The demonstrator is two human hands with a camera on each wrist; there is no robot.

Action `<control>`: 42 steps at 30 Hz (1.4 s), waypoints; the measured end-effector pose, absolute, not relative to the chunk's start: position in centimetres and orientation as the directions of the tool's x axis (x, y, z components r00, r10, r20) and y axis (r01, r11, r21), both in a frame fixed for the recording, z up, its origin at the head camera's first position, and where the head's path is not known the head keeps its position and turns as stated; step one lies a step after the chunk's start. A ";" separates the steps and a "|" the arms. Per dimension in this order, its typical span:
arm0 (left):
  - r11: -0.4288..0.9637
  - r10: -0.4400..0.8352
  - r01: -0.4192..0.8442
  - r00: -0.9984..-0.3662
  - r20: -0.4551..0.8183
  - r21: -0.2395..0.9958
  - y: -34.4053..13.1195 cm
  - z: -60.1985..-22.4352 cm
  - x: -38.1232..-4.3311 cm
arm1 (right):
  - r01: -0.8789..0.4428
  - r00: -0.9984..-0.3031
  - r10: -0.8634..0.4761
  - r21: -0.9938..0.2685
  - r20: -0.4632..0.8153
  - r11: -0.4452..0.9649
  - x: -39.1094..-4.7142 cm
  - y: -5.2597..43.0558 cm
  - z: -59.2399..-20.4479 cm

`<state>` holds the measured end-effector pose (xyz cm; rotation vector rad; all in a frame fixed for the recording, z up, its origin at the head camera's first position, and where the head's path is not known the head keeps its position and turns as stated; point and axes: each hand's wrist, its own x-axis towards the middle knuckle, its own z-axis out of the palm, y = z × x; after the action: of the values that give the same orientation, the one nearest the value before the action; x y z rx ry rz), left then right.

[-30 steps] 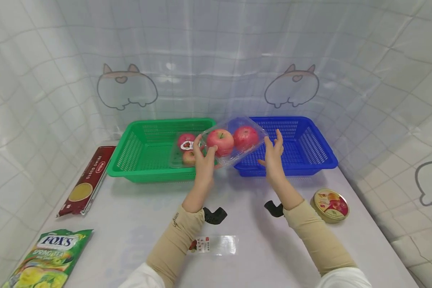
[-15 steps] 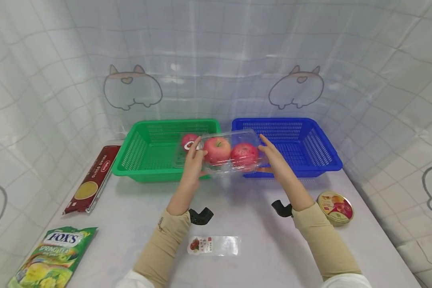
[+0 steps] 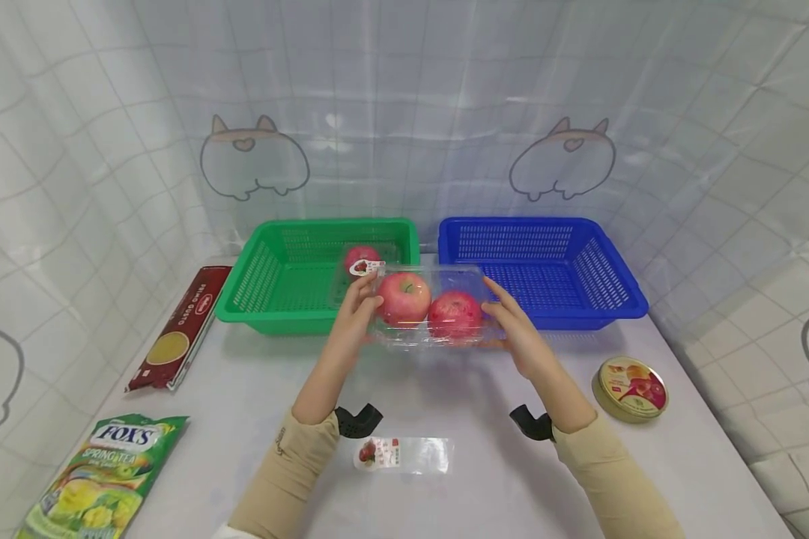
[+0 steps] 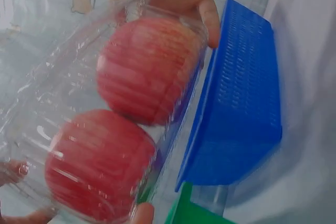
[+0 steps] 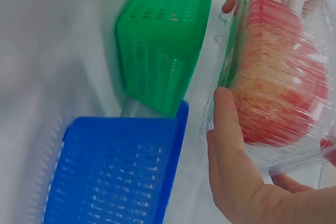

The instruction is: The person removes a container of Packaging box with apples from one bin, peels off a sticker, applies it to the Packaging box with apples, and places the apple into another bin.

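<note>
A clear plastic box [image 3: 431, 340] with two red apples [image 3: 404, 299] is held up between both hands, in front of the two baskets. My left hand [image 3: 352, 318] grips its left end, thumb at the near corner. At the opposite end, my right hand [image 3: 522, 333] grips it with the thumb on top and fingers beneath. The right wrist view shows stretched film wrinkles over the box, with fingers [image 5: 227, 114] pressed along its edge. Behind the left hand, another apple pack [image 3: 362, 260] with a white label lies in the green basket [image 3: 270, 320], partly hidden by the held box.
A blue basket [image 3: 559, 320] stands beside the green one. A round tin [image 3: 631, 389] sits at the right. Along the left lie a dark red pasta pack [image 3: 178, 329] and a green FOX'S candy bag [image 3: 97, 479]. A labelled clear strip [image 3: 404, 455] lies near the front.
The box came down and toward me from over the baskets, and its tilt levelled out. My right hand, open beside it at first, now grips its right end.
</note>
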<state>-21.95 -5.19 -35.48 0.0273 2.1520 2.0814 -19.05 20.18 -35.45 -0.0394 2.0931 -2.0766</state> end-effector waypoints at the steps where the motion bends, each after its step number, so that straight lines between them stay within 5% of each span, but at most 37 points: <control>1: 0.050 0.123 -0.086 -0.988 -0.092 0.995 -5.4 -35.6 -21.8 | 0.117 -0.981 -0.155 -0.993 -0.117 0.011 -18.8 20.1 -35.6; 20: 0.094 0.309 -0.125 -0.939 -0.148 0.988 -7.0 -38.2 -17.2 | 0.198 -0.969 -0.145 -0.979 -0.202 0.038 -14.8 19.7 -37.9; 42: 0.113 0.224 -0.227 -0.943 -0.248 0.967 -6.1 -43.7 -18.8 | 0.252 -0.955 -0.147 -0.966 -0.258 0.058 -15.6 18.3 -42.8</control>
<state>-18.75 -6.11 -43.66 -0.0027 2.0649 1.8924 -15.62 18.29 -42.76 0.1067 2.0528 -1.9735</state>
